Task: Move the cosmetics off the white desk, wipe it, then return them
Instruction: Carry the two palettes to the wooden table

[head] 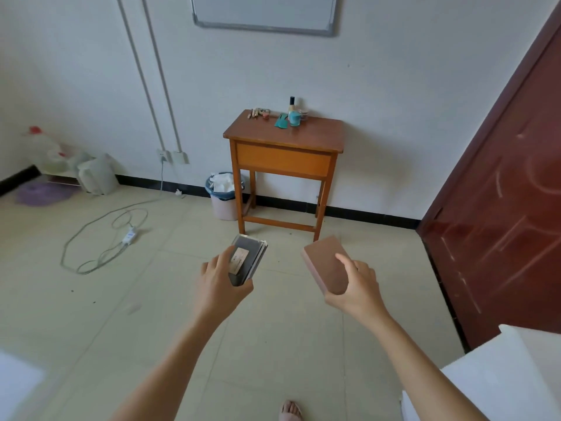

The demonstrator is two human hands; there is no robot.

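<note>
My left hand (220, 282) grips a dark flat cosmetic case (247, 258) with a small label on its face. My right hand (355, 284) holds a brown flat palette box (326, 264), thumb on top. Both are held out over the floor, in front of a small wooden table (318, 136) by the wall. On that table's back edge stand a tall bottle (292, 106), a teal jar (294, 118), a clear jar (303, 114), a teal pouch (281, 120) and several small items (258, 113). A corner of the white desk (498, 381) shows at the lower right.
A pink waste bin (224, 196) with a blue liner stands left of the table. A power strip and cable (129, 237) lie on the tiled floor at left. A dark red door (501, 208) fills the right side. My bare foot (290, 410) shows at the bottom.
</note>
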